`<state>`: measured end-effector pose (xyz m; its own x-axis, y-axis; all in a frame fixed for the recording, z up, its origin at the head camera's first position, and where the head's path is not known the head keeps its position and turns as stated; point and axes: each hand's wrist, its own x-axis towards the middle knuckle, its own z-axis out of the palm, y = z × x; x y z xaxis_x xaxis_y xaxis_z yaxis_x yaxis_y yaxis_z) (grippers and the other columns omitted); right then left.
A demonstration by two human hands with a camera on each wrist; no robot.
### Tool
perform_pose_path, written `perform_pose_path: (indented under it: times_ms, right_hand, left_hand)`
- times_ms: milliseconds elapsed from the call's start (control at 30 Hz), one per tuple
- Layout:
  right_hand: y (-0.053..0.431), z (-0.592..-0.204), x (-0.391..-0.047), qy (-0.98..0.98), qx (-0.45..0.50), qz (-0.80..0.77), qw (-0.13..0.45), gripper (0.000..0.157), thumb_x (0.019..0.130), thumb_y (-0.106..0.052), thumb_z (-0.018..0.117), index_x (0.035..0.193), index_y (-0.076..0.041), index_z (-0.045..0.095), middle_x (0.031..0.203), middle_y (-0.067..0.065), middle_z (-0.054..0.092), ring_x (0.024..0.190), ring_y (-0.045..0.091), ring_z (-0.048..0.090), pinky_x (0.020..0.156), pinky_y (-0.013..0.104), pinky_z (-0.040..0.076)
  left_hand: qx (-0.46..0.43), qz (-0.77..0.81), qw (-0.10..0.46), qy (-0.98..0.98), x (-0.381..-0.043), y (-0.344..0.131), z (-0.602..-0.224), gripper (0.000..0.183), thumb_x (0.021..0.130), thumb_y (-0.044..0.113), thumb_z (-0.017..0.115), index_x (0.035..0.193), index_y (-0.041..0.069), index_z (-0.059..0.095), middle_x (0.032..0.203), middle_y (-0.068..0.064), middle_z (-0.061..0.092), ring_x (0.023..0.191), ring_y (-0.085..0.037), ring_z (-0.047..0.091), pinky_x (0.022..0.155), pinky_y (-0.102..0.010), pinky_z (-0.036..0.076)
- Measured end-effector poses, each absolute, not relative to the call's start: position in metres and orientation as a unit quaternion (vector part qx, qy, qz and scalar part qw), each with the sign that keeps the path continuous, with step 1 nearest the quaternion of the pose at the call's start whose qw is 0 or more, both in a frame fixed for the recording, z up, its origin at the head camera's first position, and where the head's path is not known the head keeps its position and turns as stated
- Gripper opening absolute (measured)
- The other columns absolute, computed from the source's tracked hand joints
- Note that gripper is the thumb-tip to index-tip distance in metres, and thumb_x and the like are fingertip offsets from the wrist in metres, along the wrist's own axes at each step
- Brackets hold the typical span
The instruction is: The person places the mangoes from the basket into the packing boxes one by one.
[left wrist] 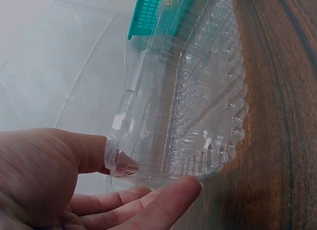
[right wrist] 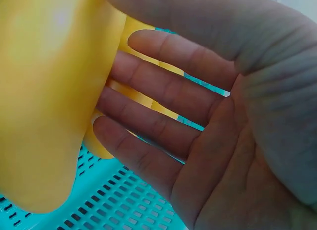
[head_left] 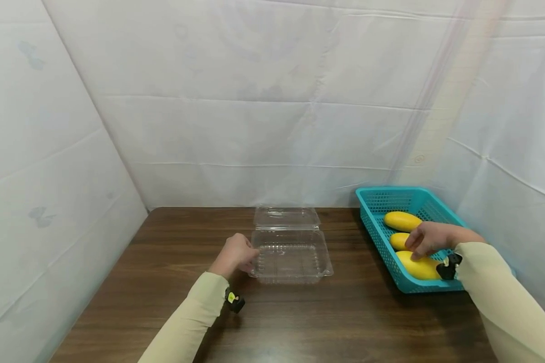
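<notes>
A clear plastic clamshell container [head_left: 288, 257] stands on the table, its lid [head_left: 286, 217] folded back toward the wall. My left hand [head_left: 237, 253] pinches the container's left rim. In the left wrist view the thumb is over the rim and the fingers are below it, outside the wall. My right hand [head_left: 429, 239] is inside a turquoise basket [head_left: 367, 222], over the nearest yellow mango-like fruit [head_left: 418, 266]. In the right wrist view its thumb and extended fingers are at the side of that fruit [right wrist: 44, 106]. Two more such fruits, a far one [head_left: 401, 221] and a middle one [head_left: 398, 241], lie behind it.
The brown wooden table [head_left: 177, 282] carries the container at the middle and the basket at the right. A white sheet wall [head_left: 236, 131] rises along the table's back edge, with more sheeting at both sides. Each wrist wears a small black device.
</notes>
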<state>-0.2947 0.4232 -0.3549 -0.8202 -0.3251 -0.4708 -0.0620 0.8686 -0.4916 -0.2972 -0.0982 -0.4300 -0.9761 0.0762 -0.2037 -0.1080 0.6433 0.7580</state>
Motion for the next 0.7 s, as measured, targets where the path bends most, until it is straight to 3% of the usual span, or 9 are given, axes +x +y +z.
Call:
perform_pose_path:
  times_ms: [333, 700]
  right_hand:
    - [0.4243, -0.3573, -0.2996, 0.91, -0.073, -0.261, 0.314, 0.062, 0.088, -0.018, 0.08, 0.136, 0.013, 0.056, 0.133, 0.026, 0.064, 0.117, 0.03, 0.066, 0.098, 0.052, 0.058]
    - [0.4238, -0.3581, -0.3009, 0.904, -0.049, -0.257, 0.337, 0.061, 0.088, -0.016, 0.079, 0.137, 0.012, 0.056, 0.137, 0.029, 0.06, 0.119, 0.033, 0.064, 0.1, 0.053, 0.057]
  left_hand:
    - [-0.01, 0.428, 0.108, 0.897, -0.2949, -0.0987, -0.4306, 0.051, 0.096, 0.01, 0.067, 0.052, 0.012, 0.042, 0.07, -0.015, 0.071, 0.055, -0.019, 0.071, 0.057, -0.034, 0.064]
    - [-0.011, 0.421, 0.107, 0.901, -0.2948, -0.0974, -0.4301, 0.044, 0.096, 0.01, 0.066, 0.055, 0.01, 0.05, 0.076, -0.016, 0.073, 0.056, -0.017, 0.072, 0.057, -0.032, 0.063]
